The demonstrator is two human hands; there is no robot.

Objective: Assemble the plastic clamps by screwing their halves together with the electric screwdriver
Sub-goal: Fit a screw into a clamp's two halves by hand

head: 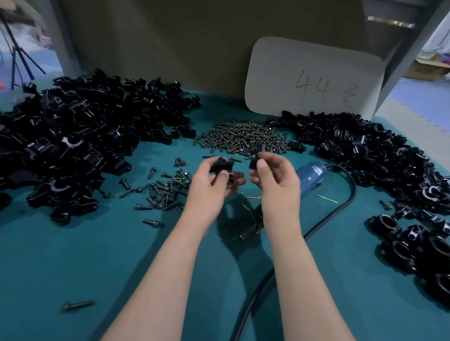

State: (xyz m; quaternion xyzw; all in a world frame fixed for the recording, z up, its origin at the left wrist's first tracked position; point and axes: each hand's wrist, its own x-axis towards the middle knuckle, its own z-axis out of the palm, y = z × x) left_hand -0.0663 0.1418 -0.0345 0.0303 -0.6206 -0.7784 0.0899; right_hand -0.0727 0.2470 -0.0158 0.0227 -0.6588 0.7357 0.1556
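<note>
Left hand (212, 181): large half (223, 166); right hand (277, 180): small half (254, 159).

Person's two hands and forearms, viewed from wearer's own head. Left hand (212, 181): well left of blue electric screwdriver (313, 175); slim build, one short rounded nail (222, 173) showing. Right hand (276, 181): just left of screwdriver, partly in front of it; two short, rounded, natural-looking nails (260, 169) showing. Left forearm (165, 272), right forearm (299, 280): bare skin along whole visible length, both nearer viewer than screwdriver. Wrists narrow, forearms widening toward viewer.
</note>
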